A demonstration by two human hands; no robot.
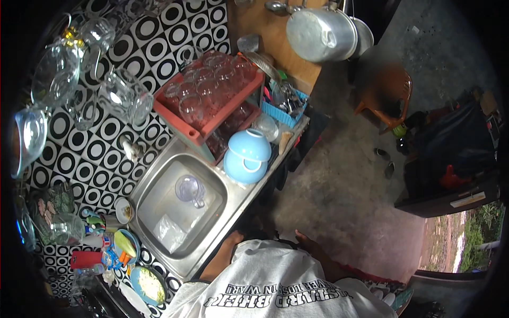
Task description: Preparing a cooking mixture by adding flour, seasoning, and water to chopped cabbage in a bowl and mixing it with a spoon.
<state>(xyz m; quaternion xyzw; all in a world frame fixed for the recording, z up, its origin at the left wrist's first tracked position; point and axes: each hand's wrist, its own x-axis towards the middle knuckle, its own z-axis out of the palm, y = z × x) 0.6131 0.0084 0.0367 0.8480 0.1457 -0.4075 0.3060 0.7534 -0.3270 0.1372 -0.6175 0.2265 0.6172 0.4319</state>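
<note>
My left hand [236,237] is low by the sink's front edge, at the hem of my white shirt; its fingers are mostly hidden. To the right of the shirt, my right hand [303,240] shows one outstretched digit, the rest being too small to make out. Before me is a stainless steel sink [227,200]. A clear glass mug [187,190] and a clear plastic bag [169,233] lie in its basin. Light blue bowls [248,153] are stacked on the counter beside it, apart from both hands.
A red rack [230,127] holds several glasses. Beyond it are a blue cutlery basket [280,113] and a hanging metal pot [318,35]. Glass pitchers [123,95] hang at left. Near the sink stand a plate of shredded food [148,284] and a bowl of vegetables [126,244]. An orange chair [405,97] stands behind.
</note>
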